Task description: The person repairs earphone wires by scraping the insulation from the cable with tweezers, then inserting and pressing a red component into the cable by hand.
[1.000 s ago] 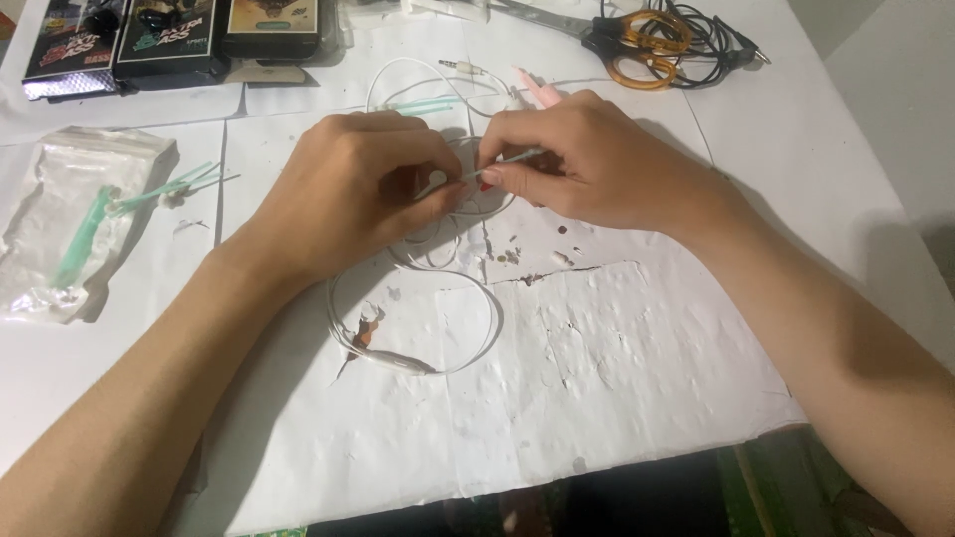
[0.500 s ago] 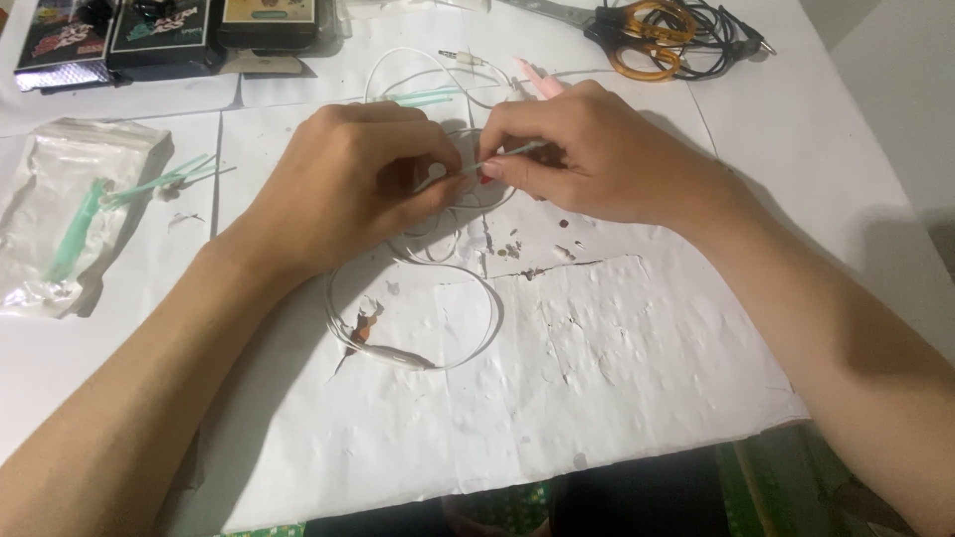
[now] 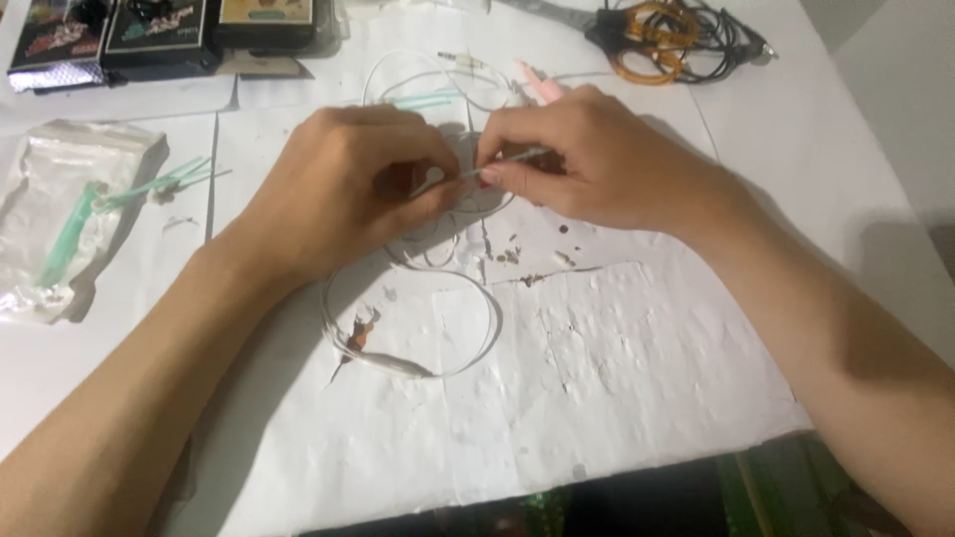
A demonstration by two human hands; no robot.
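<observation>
My left hand point(image 3: 343, 194) and my right hand point(image 3: 597, 164) meet over white paper point(image 3: 617, 388) on the table. The left hand pinches a small white earbud piece point(image 3: 434, 179) on a thin white cable point(image 3: 468, 298). A thin pale green stick point(image 3: 502, 164) is gripped in my right hand, its tip at the earbud. The cable loops below my hands, with bare coppery strands point(image 3: 360, 330) at a stripped spot. Its plug point(image 3: 460, 60) lies beyond my hands.
A clear plastic bag with green sticks point(image 3: 70, 214) lies at the left. Dark boxes point(image 3: 149, 35) stand along the far edge. Orange-handled scissors and a black cable point(image 3: 667, 35) lie at the far right. Small dark bits point(image 3: 517, 257) dot the paper.
Both hands stay together at the earbud, with only small finger movements; the view has shifted slightly.
</observation>
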